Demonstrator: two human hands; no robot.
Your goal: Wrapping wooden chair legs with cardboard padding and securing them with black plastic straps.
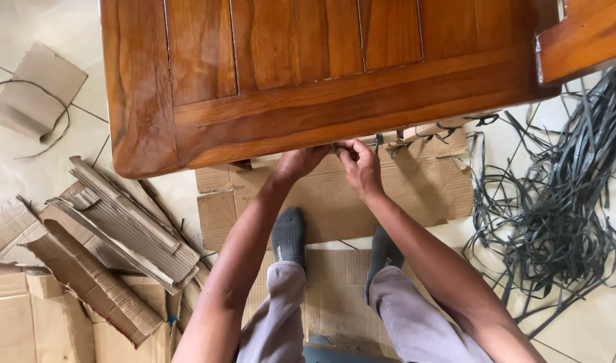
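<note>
A big varnished wooden desk [308,74] fills the top of the view, standing over flattened cardboard sheets [335,202] on the tiled floor [26,175]. To the right lies a loose tangle of dark plastic strapping [563,202], and to the left a heap of torn cardboard pieces [113,235]. The person stands in grey socks on the cardboard, both arms reaching to the desk's near edge. The left hand [300,161] has its fingers tucked under the rim, so I cannot tell what they grip. The right hand [359,165] is curled with fingers pinched close at the edge, seemingly on something small that stays hidden. The desk looks heavy, stiff and slick with varnish; I'd judge its underside rim the surest hold.
</note>
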